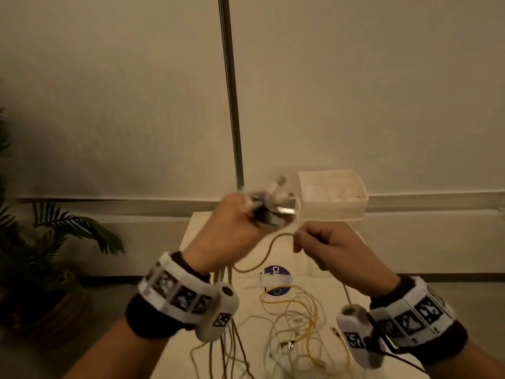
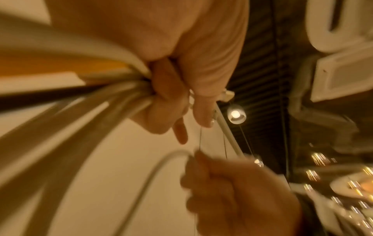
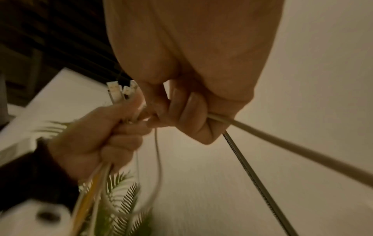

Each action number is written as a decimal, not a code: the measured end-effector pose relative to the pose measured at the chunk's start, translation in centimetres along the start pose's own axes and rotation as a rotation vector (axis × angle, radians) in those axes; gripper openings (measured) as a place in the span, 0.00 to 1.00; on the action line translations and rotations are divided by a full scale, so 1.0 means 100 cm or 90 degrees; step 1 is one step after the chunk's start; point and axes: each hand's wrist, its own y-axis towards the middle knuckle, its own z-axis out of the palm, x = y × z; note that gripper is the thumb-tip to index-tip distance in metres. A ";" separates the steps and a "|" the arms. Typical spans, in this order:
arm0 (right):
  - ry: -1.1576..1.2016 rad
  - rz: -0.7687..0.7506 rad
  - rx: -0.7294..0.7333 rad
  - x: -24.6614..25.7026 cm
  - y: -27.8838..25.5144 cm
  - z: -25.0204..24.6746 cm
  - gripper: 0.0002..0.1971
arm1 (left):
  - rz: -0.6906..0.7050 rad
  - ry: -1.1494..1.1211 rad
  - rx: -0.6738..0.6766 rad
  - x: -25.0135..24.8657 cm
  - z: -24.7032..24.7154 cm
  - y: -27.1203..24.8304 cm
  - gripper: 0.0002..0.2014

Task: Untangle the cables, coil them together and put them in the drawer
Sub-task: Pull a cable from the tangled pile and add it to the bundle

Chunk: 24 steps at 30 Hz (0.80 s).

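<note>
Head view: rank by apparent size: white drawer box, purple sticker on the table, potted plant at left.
1. potted plant: largest, though cropped by the frame edge.
2. white drawer box: clearly smaller, and it sits farther back, so its true size is unsure.
3. purple sticker: smallest, partly covered by a cable.

Cables [image 1: 293, 321]: thin white and yellow strands, lying tangled on near table, several rising bunched leftward, connector ends [image 1: 276, 191] fanning out above. Drawer [image 1: 332, 195]: white, open-topped, sitting far right on table.
</note>
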 end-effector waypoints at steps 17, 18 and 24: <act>0.251 0.108 0.051 -0.012 0.008 -0.020 0.15 | -0.106 0.061 -0.351 0.024 -0.022 0.029 0.13; 0.244 0.111 0.056 -0.014 0.006 -0.020 0.15 | -0.114 0.067 -0.378 0.028 -0.028 0.030 0.10; 0.251 0.125 0.045 -0.015 0.012 -0.013 0.16 | 0.049 0.151 -0.269 0.016 0.004 0.016 0.11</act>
